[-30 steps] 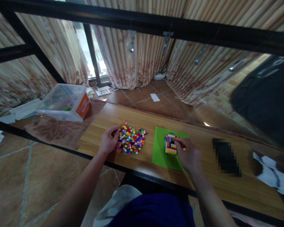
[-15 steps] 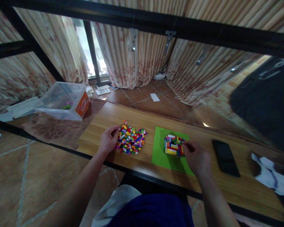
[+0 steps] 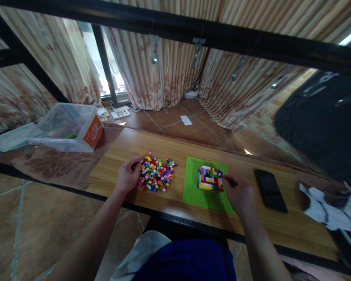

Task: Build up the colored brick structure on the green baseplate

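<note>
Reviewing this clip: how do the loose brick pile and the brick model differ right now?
The brick pile is loose and scattered, while the brick model is joined into one compact block. The pile lies directly on the wooden table; the model sits on the green board. The left hand is beside the pile, the right hand at the model. Both are made of small, multicoloured bricks.

The small multicoloured loose bricks [image 3: 156, 175] and the boxy multicoloured brick build [image 3: 206, 184] look like smooth plastic, the flat green baseplate [image 3: 190, 189] studded plastic, the long brown tabletop [image 3: 169, 147] wood-grained with a soft sheen, and the pleated beige curtains [image 3: 144, 78] matt cloth.
</note>
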The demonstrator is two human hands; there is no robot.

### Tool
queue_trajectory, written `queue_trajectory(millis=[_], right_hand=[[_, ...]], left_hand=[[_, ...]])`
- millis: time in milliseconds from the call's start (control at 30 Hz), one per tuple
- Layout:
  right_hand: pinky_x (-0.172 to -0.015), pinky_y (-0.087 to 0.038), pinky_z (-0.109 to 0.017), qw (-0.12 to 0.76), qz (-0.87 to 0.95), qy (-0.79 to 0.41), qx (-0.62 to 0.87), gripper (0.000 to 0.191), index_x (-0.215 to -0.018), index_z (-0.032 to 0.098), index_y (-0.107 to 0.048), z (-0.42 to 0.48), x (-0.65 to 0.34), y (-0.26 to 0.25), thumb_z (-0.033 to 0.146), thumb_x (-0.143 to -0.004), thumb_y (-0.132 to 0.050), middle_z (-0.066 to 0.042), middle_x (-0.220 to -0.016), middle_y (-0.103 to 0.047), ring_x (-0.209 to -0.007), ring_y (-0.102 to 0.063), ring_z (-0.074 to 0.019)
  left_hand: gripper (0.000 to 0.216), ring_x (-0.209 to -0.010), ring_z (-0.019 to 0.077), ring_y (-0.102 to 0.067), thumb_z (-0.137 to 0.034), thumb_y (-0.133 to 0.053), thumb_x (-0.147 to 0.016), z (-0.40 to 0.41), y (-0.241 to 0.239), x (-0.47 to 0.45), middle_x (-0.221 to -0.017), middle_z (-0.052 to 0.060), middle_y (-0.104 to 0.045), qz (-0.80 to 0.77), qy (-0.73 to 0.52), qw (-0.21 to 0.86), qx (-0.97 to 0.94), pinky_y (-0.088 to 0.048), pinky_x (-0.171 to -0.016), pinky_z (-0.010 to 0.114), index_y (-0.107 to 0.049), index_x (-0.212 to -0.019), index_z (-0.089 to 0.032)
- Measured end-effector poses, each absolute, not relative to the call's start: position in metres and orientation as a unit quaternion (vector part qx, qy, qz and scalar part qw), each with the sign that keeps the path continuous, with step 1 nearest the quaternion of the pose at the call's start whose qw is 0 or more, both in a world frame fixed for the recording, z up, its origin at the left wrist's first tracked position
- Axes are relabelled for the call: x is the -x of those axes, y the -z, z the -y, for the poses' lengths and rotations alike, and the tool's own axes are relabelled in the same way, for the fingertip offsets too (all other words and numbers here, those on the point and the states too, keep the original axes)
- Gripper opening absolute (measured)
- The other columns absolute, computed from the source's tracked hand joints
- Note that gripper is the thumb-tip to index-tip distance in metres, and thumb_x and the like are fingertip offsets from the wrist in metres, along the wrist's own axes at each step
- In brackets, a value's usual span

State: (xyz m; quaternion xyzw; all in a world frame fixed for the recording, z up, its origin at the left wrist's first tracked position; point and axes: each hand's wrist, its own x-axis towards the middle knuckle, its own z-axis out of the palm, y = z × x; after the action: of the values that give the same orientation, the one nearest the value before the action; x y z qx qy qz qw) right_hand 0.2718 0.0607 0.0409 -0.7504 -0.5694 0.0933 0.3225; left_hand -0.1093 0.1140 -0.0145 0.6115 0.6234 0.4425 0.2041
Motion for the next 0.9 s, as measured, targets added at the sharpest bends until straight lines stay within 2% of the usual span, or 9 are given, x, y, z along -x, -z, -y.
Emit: queue_trajectory(millis=[467, 767, 900], right_hand=[[-0.062, -0.041, -0.031, 0.283, 0.570, -0.017, 0.771, 0.030, -0.076, 0.019, -0.071, -0.074, -0.256, -0.038, 0.040, -0.078, -0.050, -0.008, -0.081, -0.070, -0.065, -0.059, -0.0178], [-0.059, -0.047, -0.030, 0.424, 0.450, -0.199, 0.760, 0.042, -0.086, 0.016, -0.074, -0.070, -0.270, -0.021, 0.052, -0.067, -0.071, -0.008, -0.077, -0.072, -0.063, -0.061, -0.0177], [-0.056, -0.048, -0.028, 0.485, 0.402, -0.243, 0.738, 0.048, -0.089, 0.014, -0.074, -0.069, -0.270, -0.017, 0.054, -0.064, -0.075, -0.007, -0.074, -0.072, -0.062, -0.062, -0.0166]], left_hand=[[0.027, -0.098, 0.0204, -0.069, -0.030, -0.053, -0.087, -0.113, 0.010, 0.108, -0.105, 0.006, -0.074, -0.622, -0.438, 0.200, -0.618, -0.054, -0.091, 0.033, -0.069, -0.104, -0.018], [0.028, -0.097, 0.0201, -0.069, -0.031, -0.054, -0.086, -0.114, 0.014, 0.109, -0.104, 0.006, -0.074, -0.627, -0.440, 0.197, -0.612, -0.054, -0.090, 0.032, -0.069, -0.106, -0.018], [0.028, -0.095, 0.0201, -0.069, -0.031, -0.054, -0.086, -0.114, 0.013, 0.109, -0.103, 0.006, -0.074, -0.625, -0.441, 0.197, -0.612, -0.055, -0.090, 0.032, -0.069, -0.105, -0.018]])
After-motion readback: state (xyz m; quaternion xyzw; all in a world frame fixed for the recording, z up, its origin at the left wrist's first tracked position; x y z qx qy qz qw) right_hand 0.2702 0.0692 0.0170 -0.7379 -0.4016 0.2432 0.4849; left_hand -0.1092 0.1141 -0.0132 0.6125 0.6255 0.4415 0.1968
